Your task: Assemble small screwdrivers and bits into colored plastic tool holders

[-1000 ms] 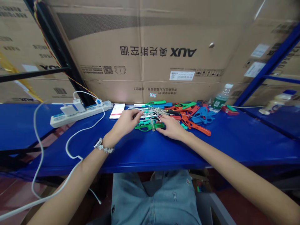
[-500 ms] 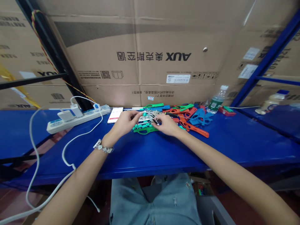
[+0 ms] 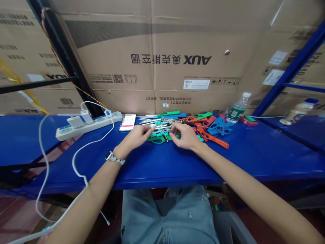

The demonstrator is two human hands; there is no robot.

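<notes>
Left grip [image 3: 139, 136]: bent, at the pile [image 3: 164, 126]; can't tell what's held.
Right grip [image 3: 186, 136]: curled; can't tell either.
Pile: one, on the desk [image 3: 152, 162], near the box [image 3: 157, 37].
Front edge [image 3: 165, 184]: well apart from the pile.
Bottles [image 3: 236, 112]: two, at right.

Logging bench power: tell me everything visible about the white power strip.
The white power strip is long, narrow and plastic-looking, with blue patches on its top face. It lies slantwise on the blue table, its right end farther back. Two white chargers sit on it left of that end, and a smaller plug nearer it. Whether it is live can't be told.
</notes>
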